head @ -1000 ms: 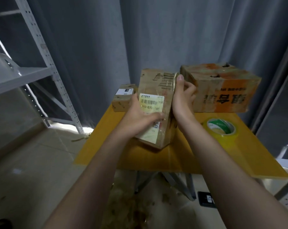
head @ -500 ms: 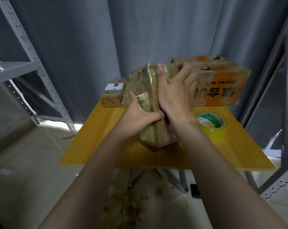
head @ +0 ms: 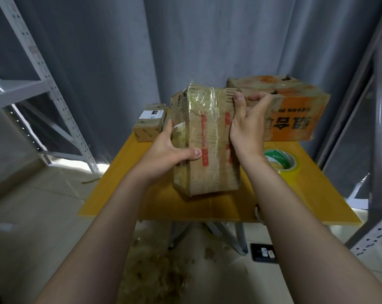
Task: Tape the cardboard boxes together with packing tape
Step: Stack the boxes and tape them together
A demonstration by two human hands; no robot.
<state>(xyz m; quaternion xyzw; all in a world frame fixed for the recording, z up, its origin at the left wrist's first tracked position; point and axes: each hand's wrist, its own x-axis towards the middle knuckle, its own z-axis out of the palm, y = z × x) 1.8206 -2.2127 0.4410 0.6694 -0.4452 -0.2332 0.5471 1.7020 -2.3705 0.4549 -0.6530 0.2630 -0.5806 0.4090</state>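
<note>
Step in hand: seating the tape on the bundle of boxes (head: 209, 150).

1. Position. The bundle stands on end near the middle of the table (head: 321, 200). Clear tape (head: 204, 99) is wrapped over its far upper end, and the film looks wrinkled there.
2. Hands. The left hand (head: 165, 150) grips the bundle's left side, thumb laid across the near face. The right hand (head: 244, 130) lies uncurled against the right side, thumb at the top corner, and grasps nothing.
3. Recommended method. Keep the left-hand grip firm so the boxes do not slide apart. Rub with the right palm from the top edge downward, pushing wrinkles out toward the tape's margins. Press hardest over corners, where tape is likely to lift first.
4. Next strip. The roll of packing tape (head: 281, 161) lies just right of the bundle, within reach. The large orange box (head: 295, 119) stands at the far right, close behind the right hand. The small box (head: 149, 126) sits at the far left.
</note>
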